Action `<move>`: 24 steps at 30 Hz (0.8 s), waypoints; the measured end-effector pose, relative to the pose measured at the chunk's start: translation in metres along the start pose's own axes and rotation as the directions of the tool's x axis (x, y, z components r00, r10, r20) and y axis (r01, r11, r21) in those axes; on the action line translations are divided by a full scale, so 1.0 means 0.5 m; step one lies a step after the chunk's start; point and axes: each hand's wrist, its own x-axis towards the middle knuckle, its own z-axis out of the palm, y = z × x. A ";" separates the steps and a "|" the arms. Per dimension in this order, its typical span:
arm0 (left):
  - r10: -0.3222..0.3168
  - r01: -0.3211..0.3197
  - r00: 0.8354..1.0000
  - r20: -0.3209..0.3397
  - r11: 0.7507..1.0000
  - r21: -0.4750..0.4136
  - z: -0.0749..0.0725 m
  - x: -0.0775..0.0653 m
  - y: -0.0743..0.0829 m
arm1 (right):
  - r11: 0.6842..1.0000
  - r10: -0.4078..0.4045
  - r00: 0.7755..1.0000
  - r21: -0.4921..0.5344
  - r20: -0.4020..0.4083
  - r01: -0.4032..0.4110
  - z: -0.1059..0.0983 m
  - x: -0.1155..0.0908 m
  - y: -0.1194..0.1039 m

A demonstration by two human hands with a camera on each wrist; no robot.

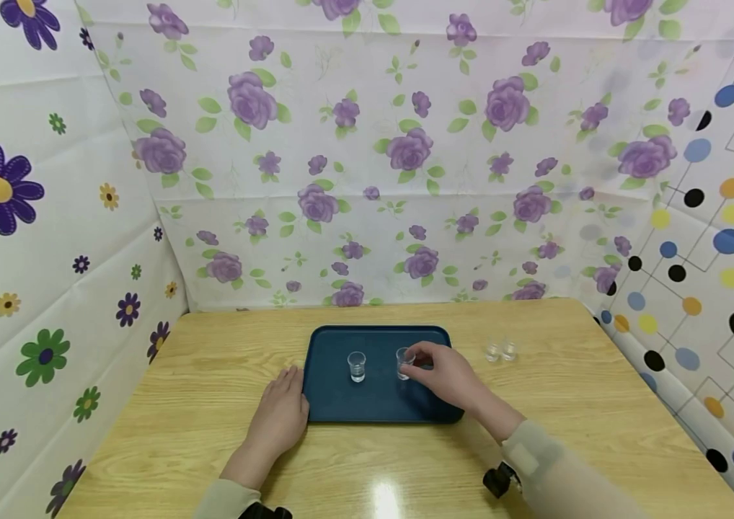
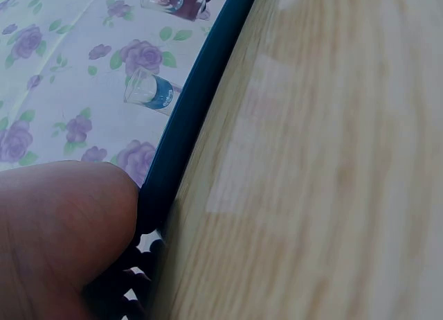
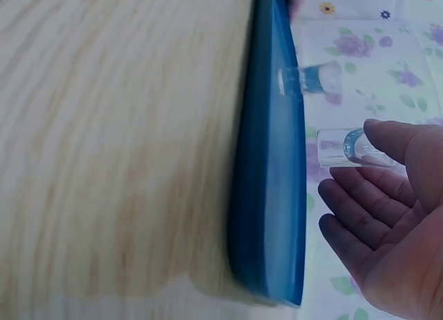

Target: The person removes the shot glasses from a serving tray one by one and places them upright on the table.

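My right hand [image 1: 448, 375] pinches a small clear shot glass [image 1: 404, 364] between thumb and fingers over the right half of a dark blue tray [image 1: 373, 407]. In the right wrist view, the base of this shot glass [image 3: 333, 148] shows apart from the tray [image 3: 266, 195]. Another shot glass [image 1: 357, 366] stands upright on the tray, left of the held one. At the tray's left edge lies my left hand [image 1: 281, 414], its fingers extended and its side against the rim. The left wrist view shows part of that hand [image 2: 69, 230] beside the rim.
Two more small clear glasses stand side by side on the wooden table [image 1: 211, 375], right of the tray: one glass [image 1: 492, 351] and its neighbour [image 1: 509, 350]. Patterned cloth [image 1: 367, 158] hangs behind the table and on both sides.
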 end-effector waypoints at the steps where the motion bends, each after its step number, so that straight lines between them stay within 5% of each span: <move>1: -0.001 0.001 1.000 0.001 1.000 0.002 0.000 0.000 0.000 | 1.000 0.007 1.000 0.002 -0.005 -0.007 -0.005 -0.001 0.001; 24: -0.004 0.004 1.000 0.005 1.000 0.001 -0.001 0.001 0.000 | 1.000 0.008 0.998 -0.006 -0.067 -0.009 -0.120 -0.049 0.061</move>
